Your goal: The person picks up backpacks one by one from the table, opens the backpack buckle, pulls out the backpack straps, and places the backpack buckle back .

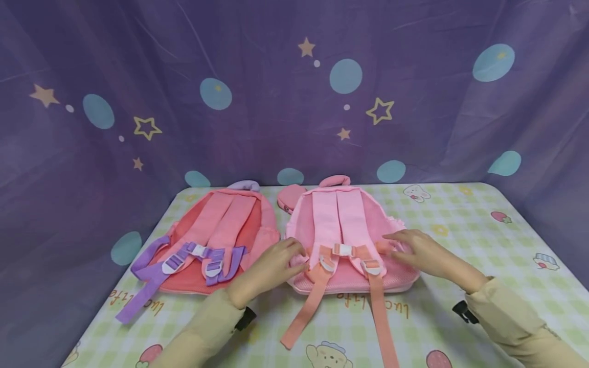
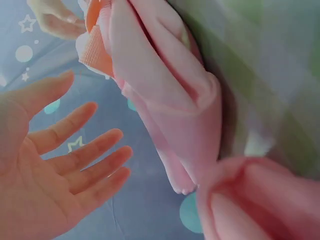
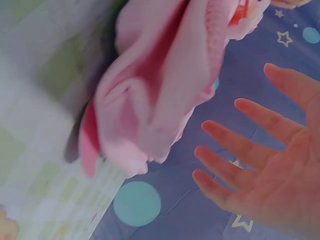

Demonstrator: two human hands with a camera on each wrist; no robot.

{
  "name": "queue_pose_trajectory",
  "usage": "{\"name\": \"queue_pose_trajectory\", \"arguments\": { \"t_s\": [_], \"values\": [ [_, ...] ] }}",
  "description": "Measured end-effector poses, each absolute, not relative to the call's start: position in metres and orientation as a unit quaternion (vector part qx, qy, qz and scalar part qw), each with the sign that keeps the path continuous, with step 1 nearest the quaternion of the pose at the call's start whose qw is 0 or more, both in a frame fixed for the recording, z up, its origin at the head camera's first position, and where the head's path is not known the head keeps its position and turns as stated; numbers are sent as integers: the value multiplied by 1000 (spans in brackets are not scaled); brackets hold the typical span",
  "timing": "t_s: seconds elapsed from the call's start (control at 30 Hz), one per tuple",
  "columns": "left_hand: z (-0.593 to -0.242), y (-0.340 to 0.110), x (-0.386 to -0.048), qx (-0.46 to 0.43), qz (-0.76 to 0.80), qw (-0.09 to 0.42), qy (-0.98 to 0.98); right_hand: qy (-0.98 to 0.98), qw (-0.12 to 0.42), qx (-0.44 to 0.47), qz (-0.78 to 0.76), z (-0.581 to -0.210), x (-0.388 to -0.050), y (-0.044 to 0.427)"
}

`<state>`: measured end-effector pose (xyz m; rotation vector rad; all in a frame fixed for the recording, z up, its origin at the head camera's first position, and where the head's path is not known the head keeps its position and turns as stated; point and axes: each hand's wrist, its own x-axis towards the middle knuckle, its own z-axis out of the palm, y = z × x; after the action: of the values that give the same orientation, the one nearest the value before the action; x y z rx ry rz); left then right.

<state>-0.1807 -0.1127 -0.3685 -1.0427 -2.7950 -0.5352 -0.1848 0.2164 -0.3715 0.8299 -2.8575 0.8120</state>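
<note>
A pink backpack (image 1: 340, 214) lies strap side up in the head view, its two shoulder straps joined by a white buckle (image 1: 342, 250). Orange webbing tails (image 1: 381, 317) trail from it toward the front. My left hand (image 1: 273, 263) is by its left lower side, and my right hand (image 1: 421, 253) is by its right lower side. Both wrist views show spread, straight fingers apart from the pink fabric (image 2: 165, 95). Neither hand holds anything. Left of it lies a coral backpack (image 1: 262, 214) with purple webbing (image 1: 147, 291), also strap side up.
A small round pink pouch (image 1: 291, 197) sits between the backpacks at the back. Beneath everything is a green checked tablecloth (image 1: 488, 255) with cartoon prints. A purple curtain (image 1: 276, 133) with stars and dots rises behind the table's far edge.
</note>
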Motion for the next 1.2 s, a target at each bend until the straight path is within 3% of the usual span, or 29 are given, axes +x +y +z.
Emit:
{"name": "queue_pose_trajectory", "arguments": {
  "t_s": [1.2],
  "values": [
    [-378, -46, -211, -324, -221, 11, -920, -904, 20, 295, 309, -382, -202, 154]
  ]
}}
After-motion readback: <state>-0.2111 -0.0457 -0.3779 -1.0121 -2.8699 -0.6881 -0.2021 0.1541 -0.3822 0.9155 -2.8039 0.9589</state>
